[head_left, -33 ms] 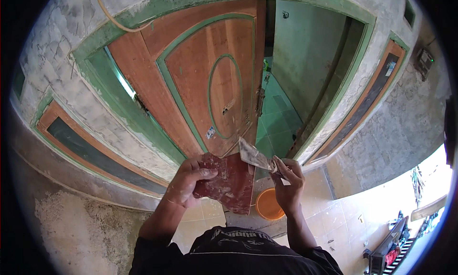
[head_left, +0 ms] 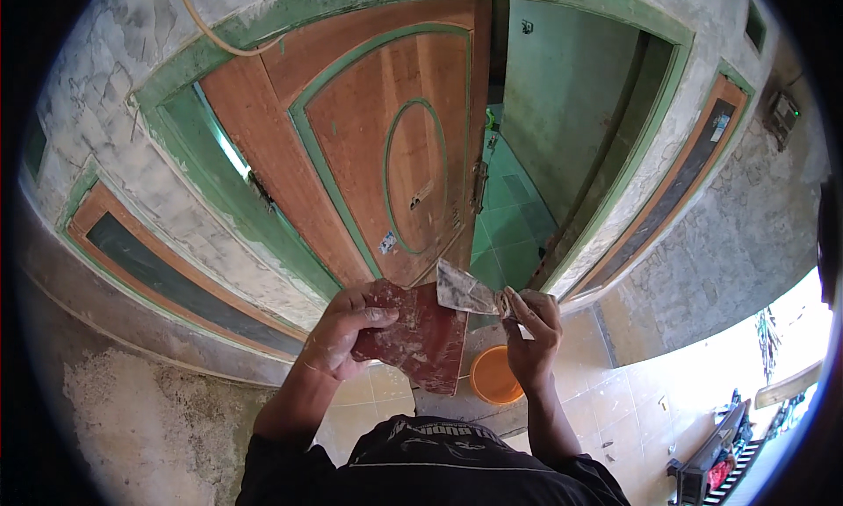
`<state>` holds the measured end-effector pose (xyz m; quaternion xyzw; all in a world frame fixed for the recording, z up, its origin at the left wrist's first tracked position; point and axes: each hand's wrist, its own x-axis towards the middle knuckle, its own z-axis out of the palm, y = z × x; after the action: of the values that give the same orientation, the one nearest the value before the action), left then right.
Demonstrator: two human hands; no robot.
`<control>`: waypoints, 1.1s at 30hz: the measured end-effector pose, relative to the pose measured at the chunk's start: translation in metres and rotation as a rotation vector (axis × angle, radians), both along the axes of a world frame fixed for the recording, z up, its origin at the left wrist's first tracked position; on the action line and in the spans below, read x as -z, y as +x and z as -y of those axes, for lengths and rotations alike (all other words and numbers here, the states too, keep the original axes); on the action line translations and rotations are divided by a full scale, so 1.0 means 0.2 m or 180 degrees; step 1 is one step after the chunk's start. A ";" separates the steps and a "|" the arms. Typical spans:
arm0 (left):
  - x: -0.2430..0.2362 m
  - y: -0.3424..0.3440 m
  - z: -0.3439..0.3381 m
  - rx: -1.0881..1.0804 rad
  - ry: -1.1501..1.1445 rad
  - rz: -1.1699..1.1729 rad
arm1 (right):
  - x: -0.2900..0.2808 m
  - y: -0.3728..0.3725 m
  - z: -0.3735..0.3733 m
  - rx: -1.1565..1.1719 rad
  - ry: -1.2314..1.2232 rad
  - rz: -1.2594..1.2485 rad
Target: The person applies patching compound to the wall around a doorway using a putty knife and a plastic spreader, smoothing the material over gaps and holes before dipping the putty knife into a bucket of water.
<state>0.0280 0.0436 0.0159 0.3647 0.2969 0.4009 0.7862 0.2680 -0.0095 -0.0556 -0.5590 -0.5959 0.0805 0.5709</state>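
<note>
My left hand (head_left: 344, 330) grips a dark red, flat board (head_left: 420, 348) by its left side, thumb on top and fingers out of sight beneath. Whitish smears and specks cover the board. In my right hand (head_left: 534, 335) is a putty knife (head_left: 465, 291), its handle mostly hidden by my closed fingers. The wide, stained metal blade points left, over the board's upper right corner. Whether the blade touches the board, I cannot tell. Pale residue marks my left thumb.
Ahead, a brown wooden door (head_left: 351, 137) with green trim stands partly ajar in a green frame (head_left: 597, 10). An orange bucket (head_left: 499, 379) sits on the floor beneath my hands. Patchy plastered walls (head_left: 685, 234) flank the doorway. At lower right is a dark bench (head_left: 709, 449).
The putty knife's blade has turned slightly, so more of its flat face shows, and its tip sits a little lower and further left. My left hand and the board have barely shifted.
</note>
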 end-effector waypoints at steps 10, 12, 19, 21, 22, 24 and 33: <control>-0.14 -0.16 -0.04 -0.0265 0.0218 0.0297 | 0.13 0.09 -0.02 0.0484 0.0336 0.0695; -0.24 -0.22 -0.06 -0.0706 0.0420 0.0250 | 0.15 0.05 -0.03 0.0393 0.0282 0.0470; -0.84 -0.32 -0.15 -0.2517 0.2911 0.0764 | 0.23 0.06 -0.01 0.0206 0.0341 0.0110; -1.01 -0.34 -0.24 -0.3932 0.3836 0.0972 | 0.24 0.00 -0.02 0.0084 0.0328 -0.0127; -1.10 -0.34 -0.30 -0.4165 0.4216 0.0786 | 0.23 0.00 -0.03 0.0055 0.0226 -0.0331; -1.30 -0.36 -0.41 -0.5042 0.4969 -0.0072 | 0.21 -0.03 -0.06 0.0094 0.0548 -0.0056; -1.87 -0.25 -0.98 -0.5822 0.6942 -0.2414 | 0.18 0.08 -0.03 0.0120 0.0515 0.0206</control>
<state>-0.0216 0.2392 0.3898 0.5342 0.1605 0.6504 -0.5156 0.2848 -0.0027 -0.0907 -0.5246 -0.6079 0.0032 0.5961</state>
